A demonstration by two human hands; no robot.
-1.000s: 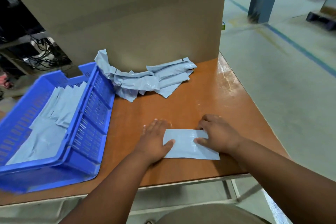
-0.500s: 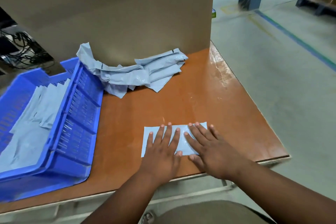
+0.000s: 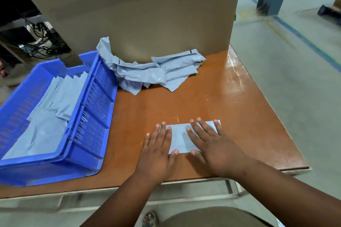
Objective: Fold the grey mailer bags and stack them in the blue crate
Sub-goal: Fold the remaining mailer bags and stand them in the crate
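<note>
Both hands flat, left hand [image 3: 158, 150] and right hand [image 3: 212, 145] with fingers straight, press the folded grey mailer [image 3: 181, 140] on the tabletop [image 3: 230, 97] — thin, light, slick film, likely best pinched along an edge for the blue crate [image 3: 88, 134].

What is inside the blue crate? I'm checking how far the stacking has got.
Inside the blue crate lie flat grey mailer bags, overlapping in a row. What lies beneath them, and their count, is hidden.
</note>
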